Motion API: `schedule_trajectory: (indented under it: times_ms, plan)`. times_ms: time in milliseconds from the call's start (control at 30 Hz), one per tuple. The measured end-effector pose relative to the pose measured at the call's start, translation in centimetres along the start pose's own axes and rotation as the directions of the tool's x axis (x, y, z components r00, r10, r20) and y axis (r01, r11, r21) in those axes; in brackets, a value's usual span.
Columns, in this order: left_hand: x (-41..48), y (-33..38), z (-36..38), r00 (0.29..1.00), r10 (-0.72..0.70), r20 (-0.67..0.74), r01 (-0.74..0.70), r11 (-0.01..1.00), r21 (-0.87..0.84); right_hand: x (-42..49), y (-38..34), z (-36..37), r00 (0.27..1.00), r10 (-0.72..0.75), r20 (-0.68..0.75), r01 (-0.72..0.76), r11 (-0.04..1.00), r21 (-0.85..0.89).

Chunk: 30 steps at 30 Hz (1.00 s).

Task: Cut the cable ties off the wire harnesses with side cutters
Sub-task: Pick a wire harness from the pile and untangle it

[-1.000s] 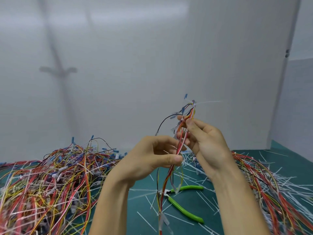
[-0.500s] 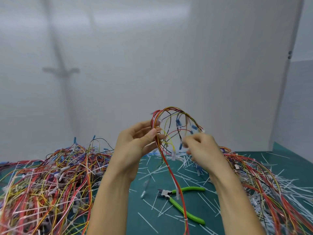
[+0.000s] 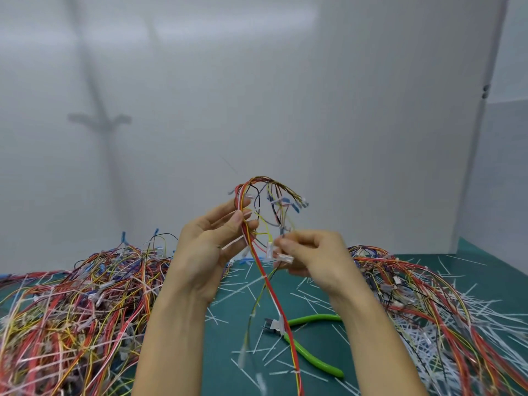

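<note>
I hold one wire harness (image 3: pixel 258 252) of red, yellow and black wires up in front of me. My left hand (image 3: pixel 211 247) pinches its red bundle between thumb and fingers near the top, where the wires arch over. My right hand (image 3: pixel 311 255) pinches thin branch wires with white connectors lower down. The harness tail hangs down to the mat, with white cable ties on it. Green-handled side cutters (image 3: pixel 307 342) lie on the mat between my forearms, with neither hand on them.
A big tangle of tied harnesses (image 3: pixel 71 310) covers the green mat (image 3: pixel 223 364) at the left. Another pile of wires (image 3: pixel 423 298) lies at the right among several cut white tie strips (image 3: pixel 445 324). A grey wall stands close behind.
The harness was upright and straight a second ago; its top now bends over in an arch. My left hand rose to the top of the bundle, my right hand dropped to the branch wires.
</note>
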<state>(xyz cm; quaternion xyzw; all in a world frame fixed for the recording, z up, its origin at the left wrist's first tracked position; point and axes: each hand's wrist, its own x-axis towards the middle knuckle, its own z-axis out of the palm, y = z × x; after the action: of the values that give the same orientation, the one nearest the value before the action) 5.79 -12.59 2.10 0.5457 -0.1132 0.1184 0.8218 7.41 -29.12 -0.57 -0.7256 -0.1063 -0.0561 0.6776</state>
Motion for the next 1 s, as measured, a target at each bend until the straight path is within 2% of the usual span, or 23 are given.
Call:
schedule_trajectory:
  times_ms: [133,200,400,500,633,700,767,833,900,967,1000]
  plan:
    - [0.1,0.2,-0.8,0.998,0.026,-0.053,-0.025,0.999,0.020,-0.3,-1.0,-1.5,0.979,-0.074,-0.188,0.109,0.977,0.183]
    - [0.1,0.4,-1.1,0.998,0.032,-0.060,-0.030,0.999,0.039,-0.5,-1.6,-1.9,0.970,-0.078,-0.230,0.141,0.953,0.269]
    - [0.1,0.4,-1.5,0.998,0.010,-0.056,-0.007,0.999,0.051,-0.8,-2.2,-2.6,0.971,-0.059,-0.232,0.149,0.906,0.395]
    - [0.2,0.4,-1.4,0.999,0.007,-0.054,-0.004,0.999,0.046,-0.8,-2.2,-2.6,0.977,-0.057,-0.207,0.138,0.906,0.401]
    - [0.2,0.4,-1.2,0.998,0.017,-0.056,-0.017,1.000,-0.003,-0.7,-1.9,-2.5,0.974,-0.117,-0.194,0.167,0.950,0.265]
    - [0.1,0.4,-0.8,0.999,0.030,-0.044,-0.031,0.999,-0.034,-0.6,-1.7,-2.1,0.981,-0.135,-0.143,0.154,0.979,0.132]
    - [0.1,0.3,-0.3,0.998,0.050,-0.044,-0.053,0.997,-0.061,-0.4,-1.4,-1.6,0.995,-0.084,-0.048,0.081,0.995,-0.062]
    - [0.2,0.1,0.2,0.996,0.073,-0.054,-0.078,0.994,-0.080,-0.4,-1.1,-1.0,0.998,-0.003,0.061,0.021,0.956,-0.291]
    - [0.3,0.0,0.5,0.993,0.096,-0.073,-0.103,0.990,-0.094,-0.5,-0.9,-0.5,0.995,-0.002,0.096,0.048,0.877,-0.477]
    - [0.4,-0.2,0.5,0.988,0.114,-0.103,-0.125,0.987,-0.102,-0.7,-1.3,-0.2,0.995,-0.067,0.068,0.092,0.864,-0.495]
    - [0.5,-0.2,0.5,0.986,0.122,-0.118,-0.135,0.984,-0.112,-0.8,-1.6,-0.4,0.994,-0.062,0.093,0.096,0.898,-0.429]
